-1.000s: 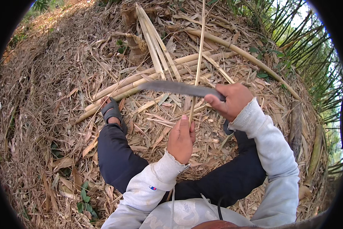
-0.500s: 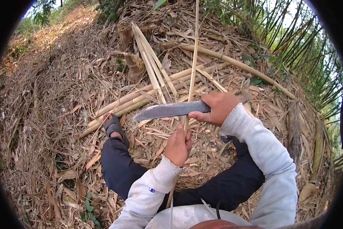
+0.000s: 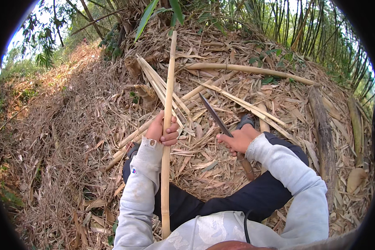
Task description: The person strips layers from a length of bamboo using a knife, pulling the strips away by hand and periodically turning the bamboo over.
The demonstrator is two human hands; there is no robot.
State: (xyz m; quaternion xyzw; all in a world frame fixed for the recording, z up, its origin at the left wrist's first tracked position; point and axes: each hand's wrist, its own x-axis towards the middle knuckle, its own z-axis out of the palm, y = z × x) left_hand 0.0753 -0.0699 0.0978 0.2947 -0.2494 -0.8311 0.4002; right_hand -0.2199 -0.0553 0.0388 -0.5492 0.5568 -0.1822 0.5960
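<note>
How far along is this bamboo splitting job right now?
Done: several split bamboo strips already lie fanned on the leaf litter ahead. In hand: the left hand grips a bamboo strip that runs up from the lap, and the right hand holds a long knife, its blade clear of that strip. Left: whole bamboo poles lie uncut beyond.

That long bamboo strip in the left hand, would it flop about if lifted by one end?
Probably stiff: the bamboo strip runs straight above and below the left hand without sagging. Likely light for its length, since one hand's grip holds it up. Being narrow, it may spring a little at the tip.
</note>
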